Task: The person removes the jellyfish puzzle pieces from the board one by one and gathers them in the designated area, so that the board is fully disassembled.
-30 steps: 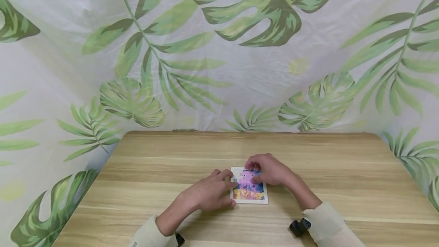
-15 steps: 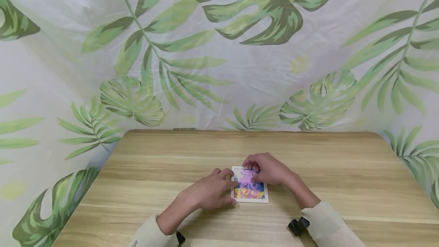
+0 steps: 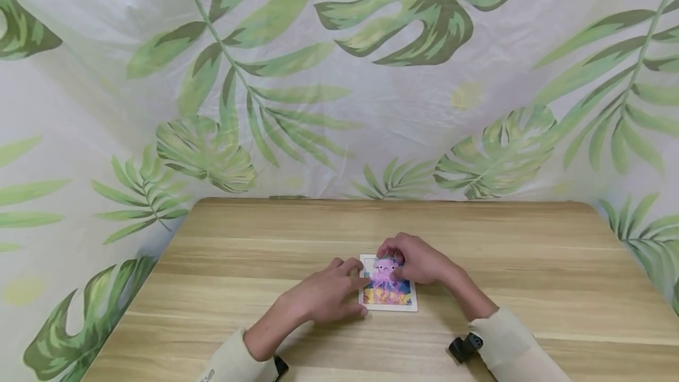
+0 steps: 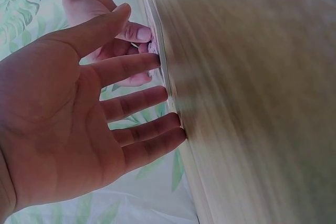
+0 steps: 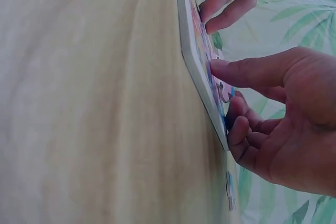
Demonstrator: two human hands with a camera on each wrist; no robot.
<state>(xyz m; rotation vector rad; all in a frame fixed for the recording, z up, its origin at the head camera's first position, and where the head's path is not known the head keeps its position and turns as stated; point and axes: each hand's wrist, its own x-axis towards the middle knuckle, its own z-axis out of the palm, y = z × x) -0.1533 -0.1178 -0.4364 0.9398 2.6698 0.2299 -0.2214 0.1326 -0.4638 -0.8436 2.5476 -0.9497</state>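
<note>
A square jigsaw puzzle (image 3: 389,296) with a white border and a pink octopus picture lies flat on the table. My left hand (image 3: 326,296) rests at its left side, the fingertips touching the edge; in the left wrist view those fingers (image 4: 137,100) reach out nearly straight. At the upper right corner works my right hand (image 3: 421,261). Its thumb (image 5: 223,68) presses on the picture, and the other fingers curl in at the far edge, pinching at the octopus's pink head. Whether they grip one loose piece or the whole puzzle, I cannot tell.
The wooden table (image 3: 239,258) stretches around the puzzle. A cloth printed with leaves (image 3: 318,105) hangs behind it. A small flat thing (image 5: 230,190) lies beyond the right hand in the right wrist view. Black devices (image 3: 465,348) sit at the wrists below pale sleeves.
The head view has tilted slightly. Both hands keep about the same place on the puzzle; the pink octopus head by the right fingertips looks slightly shifted.
</note>
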